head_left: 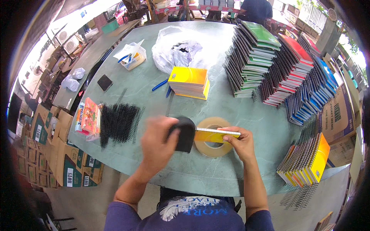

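Yellow notebook (216, 134) is held above the tabletop (162, 92), over a tape roll (212, 143). Right hand (241, 142) pinches its right end; left hand (158, 144), blurred, grips a black block (185, 134), apparently against the left edge. Judged light, semi-stiff, flexing if unsupported: hold by the edges. Clear tub (133, 57) holds a blue tool and papers; plastic bag (177, 48) holds dark items.

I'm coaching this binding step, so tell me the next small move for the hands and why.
Probably slide the black pad in the left hand further along the edge of the yellow notebook. The right hand pinches the notebook's far end above the roll of clear tape, and the pad covers only the near end, so most of the edge looks unworked.
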Demonstrator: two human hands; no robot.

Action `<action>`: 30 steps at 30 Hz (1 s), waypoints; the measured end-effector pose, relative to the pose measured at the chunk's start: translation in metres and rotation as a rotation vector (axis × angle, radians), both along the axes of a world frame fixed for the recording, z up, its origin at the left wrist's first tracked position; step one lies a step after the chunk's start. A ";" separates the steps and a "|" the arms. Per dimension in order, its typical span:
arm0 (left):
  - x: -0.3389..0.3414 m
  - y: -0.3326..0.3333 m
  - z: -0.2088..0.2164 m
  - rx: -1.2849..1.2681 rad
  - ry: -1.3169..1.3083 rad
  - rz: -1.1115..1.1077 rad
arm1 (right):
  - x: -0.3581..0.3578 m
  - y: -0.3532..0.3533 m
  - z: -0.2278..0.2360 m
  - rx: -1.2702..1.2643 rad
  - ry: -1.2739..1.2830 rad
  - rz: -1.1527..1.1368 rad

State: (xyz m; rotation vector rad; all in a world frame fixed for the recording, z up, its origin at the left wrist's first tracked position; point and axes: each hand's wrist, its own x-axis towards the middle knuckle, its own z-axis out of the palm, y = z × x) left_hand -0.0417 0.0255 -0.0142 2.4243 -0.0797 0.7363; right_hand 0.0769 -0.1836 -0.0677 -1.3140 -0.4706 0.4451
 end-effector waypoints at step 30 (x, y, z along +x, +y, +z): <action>0.044 -0.034 0.024 -0.008 -0.169 -0.086 | -0.010 -0.015 -0.010 -0.143 -0.060 -0.011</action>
